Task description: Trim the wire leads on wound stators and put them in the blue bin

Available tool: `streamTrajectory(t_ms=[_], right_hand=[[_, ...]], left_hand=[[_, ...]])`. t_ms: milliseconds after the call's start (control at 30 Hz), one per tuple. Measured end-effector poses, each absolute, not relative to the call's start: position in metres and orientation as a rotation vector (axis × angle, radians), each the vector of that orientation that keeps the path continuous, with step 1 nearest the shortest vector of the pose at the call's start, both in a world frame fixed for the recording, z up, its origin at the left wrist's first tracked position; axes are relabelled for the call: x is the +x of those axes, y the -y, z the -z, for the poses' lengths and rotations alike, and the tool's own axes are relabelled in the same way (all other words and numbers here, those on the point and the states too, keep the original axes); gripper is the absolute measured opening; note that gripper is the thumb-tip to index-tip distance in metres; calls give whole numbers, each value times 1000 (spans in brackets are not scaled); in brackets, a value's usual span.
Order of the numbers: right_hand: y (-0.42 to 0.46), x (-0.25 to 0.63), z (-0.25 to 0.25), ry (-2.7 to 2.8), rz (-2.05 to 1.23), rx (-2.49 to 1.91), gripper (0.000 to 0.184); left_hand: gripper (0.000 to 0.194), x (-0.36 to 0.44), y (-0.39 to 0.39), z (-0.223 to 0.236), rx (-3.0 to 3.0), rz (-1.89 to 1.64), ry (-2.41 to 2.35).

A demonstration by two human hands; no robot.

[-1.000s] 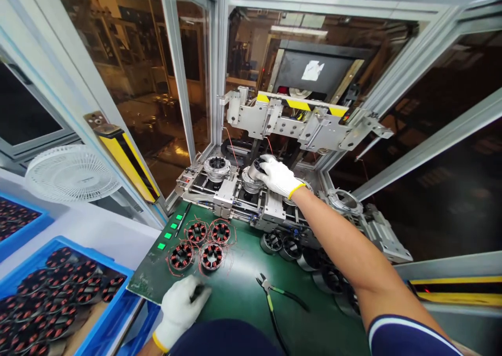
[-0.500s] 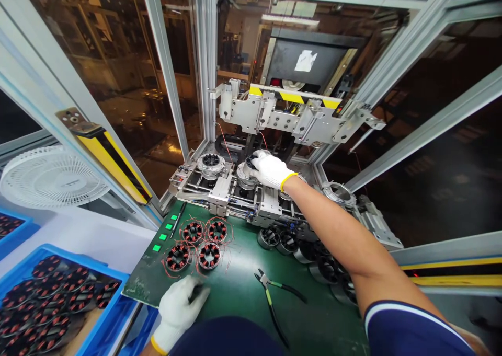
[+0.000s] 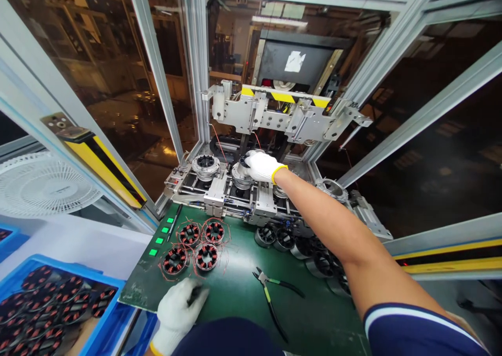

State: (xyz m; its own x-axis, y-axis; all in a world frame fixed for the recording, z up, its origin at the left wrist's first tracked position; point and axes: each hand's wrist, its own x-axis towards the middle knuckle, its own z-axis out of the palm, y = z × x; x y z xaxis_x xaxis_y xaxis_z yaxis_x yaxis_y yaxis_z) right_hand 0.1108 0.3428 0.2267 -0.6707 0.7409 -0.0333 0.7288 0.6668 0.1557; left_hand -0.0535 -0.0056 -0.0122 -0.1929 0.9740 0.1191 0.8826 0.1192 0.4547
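My right hand (image 3: 262, 167), in a white glove, reaches to the second round holder of the winding machine. Its fingers are closed on a dark stator core (image 3: 242, 162), partly hidden behind the glove. In the leftmost holder sits another dark stator core (image 3: 206, 161). My gloved left hand (image 3: 179, 308) rests at the front of the green table (image 3: 231, 288) with curled fingers. Something dark shows between its thumb and fingers; I cannot make it out. Beyond that hand lie several wound stators (image 3: 174, 260) with red copper wire and loose ends.
Cutting pliers (image 3: 267, 288) lie with handles spread on the table. Several unwound stator cores (image 3: 265, 236) line the machine's front, partly under my right forearm. Left are a blue bin (image 3: 105, 299) of wound stators, a white fan (image 3: 47, 183) and a pen (image 3: 174, 222). A striped machine head (image 3: 270, 113) hangs above.
The view has shifted slightly, so the scene sits a little further left. My right hand stays at the second holder, and my left hand keeps its place on the table.
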Motion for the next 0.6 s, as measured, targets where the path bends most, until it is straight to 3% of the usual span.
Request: streamTrajectory(t_ms=[100,233,333,433,600], right_hand=[[-344,112,-221,-2787,-185,1220,50],[-335,115,-196,-2741,-168,1210,86],[-334,112,-180,-2714,-147,1268,96],[-331,106,-182,-2785,-99,1306,89],[-254,127,-202,-3087,-125,1566,57]], left_hand=[[25,-54,7,13,1862,-655,-2173],[25,-54,7,15,1853,-631,-2169],[26,-52,5,14,1830,-635,-2174],[27,-53,2,9,1801,-640,-2174],[30,-63,4,-1,1667,-540,-2070]])
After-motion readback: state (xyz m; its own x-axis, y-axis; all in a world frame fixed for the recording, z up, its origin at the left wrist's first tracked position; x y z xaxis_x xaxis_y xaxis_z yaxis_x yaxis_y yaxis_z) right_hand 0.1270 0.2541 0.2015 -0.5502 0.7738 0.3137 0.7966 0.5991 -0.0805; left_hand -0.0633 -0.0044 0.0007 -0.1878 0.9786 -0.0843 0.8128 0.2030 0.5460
